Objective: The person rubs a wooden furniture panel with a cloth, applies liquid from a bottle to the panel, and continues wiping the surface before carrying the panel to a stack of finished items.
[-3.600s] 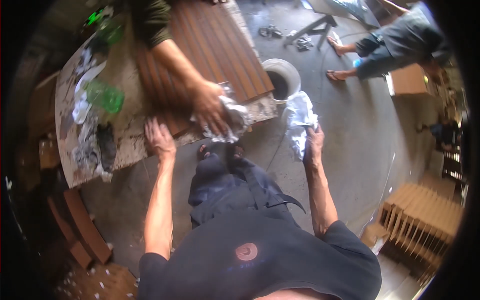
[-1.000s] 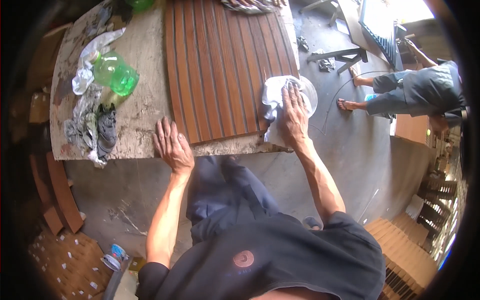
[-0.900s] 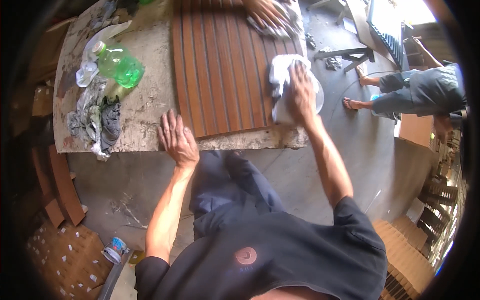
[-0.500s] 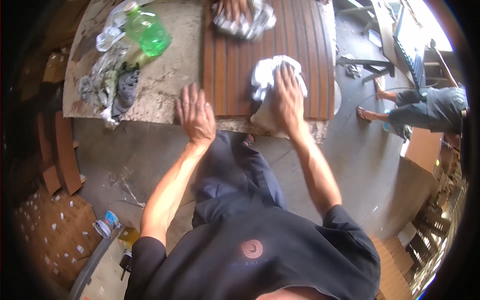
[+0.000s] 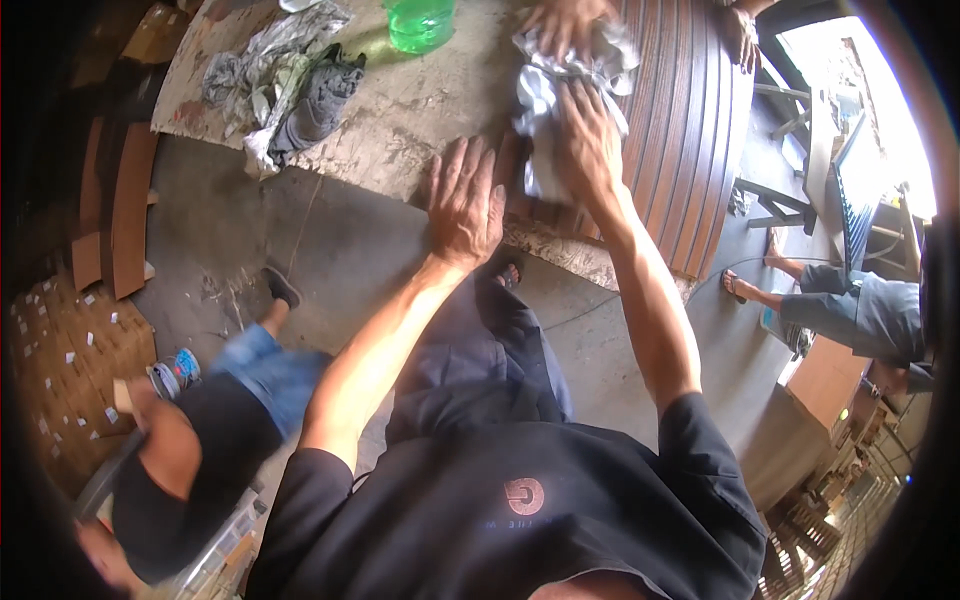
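Note:
A brown slatted wooden panel (image 5: 690,130) lies on a worn, stained work table (image 5: 400,130). My right hand (image 5: 592,140) presses a white rag (image 5: 541,150) onto the panel's left part, fingers stretched over the cloth. My left hand (image 5: 465,205) is open, resting at the table's near edge beside the panel's near left corner. Just beyond my right hand, another person's hand (image 5: 570,25) holds a crumpled whitish cloth (image 5: 612,50) against the panel; the two cloths touch or overlap. A hand (image 5: 741,40) also rests at the panel's far right edge.
Crumpled rags (image 5: 290,90) and a bottle of green liquid (image 5: 420,22) are on the table's left side. One person (image 5: 215,430) is close at my lower left; another (image 5: 850,310) is at the right. Cardboard (image 5: 75,370) stands at the left.
My right hand and the rag have moved to the panel's left side, close to the other person's cloth. The view has shifted, and a person has come in at lower left.

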Demonstrator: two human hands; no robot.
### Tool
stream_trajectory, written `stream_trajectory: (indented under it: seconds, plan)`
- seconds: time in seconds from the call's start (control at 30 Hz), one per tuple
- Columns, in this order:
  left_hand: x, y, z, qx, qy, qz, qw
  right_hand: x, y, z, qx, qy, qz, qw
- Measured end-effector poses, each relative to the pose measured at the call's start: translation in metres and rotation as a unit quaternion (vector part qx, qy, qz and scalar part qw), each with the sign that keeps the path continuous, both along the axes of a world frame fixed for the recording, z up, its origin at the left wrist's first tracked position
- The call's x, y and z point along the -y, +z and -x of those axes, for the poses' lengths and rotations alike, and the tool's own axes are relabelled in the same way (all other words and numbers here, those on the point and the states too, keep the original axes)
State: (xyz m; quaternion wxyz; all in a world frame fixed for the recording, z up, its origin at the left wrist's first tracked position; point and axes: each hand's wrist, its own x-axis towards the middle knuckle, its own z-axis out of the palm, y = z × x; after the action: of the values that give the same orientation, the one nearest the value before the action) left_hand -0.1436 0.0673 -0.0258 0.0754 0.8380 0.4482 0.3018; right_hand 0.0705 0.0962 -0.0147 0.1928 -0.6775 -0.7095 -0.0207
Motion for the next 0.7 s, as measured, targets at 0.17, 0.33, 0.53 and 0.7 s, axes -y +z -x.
stream_trajectory:
  seconds: [0.17,0.33,0.53,0.7]
  plan:
    - [0.002,-0.012,0.031,0.086,-0.003,0.020,0.996,0.073,-0.010,0.086,-0.042,0.056,0.008,0.998]
    - [0.004,-0.003,0.029,0.089,0.003,0.036,0.995,0.016,0.006,0.078,-0.012,0.082,0.051,0.995]
    - [0.001,0.002,0.008,0.114,-0.018,0.042,0.992,-0.090,-0.001,0.024,0.004,-0.010,-0.026,1.000]
    - [0.004,-0.003,0.029,0.074,-0.013,0.022,0.997,0.058,-0.002,0.081,0.001,0.025,0.087,0.996]
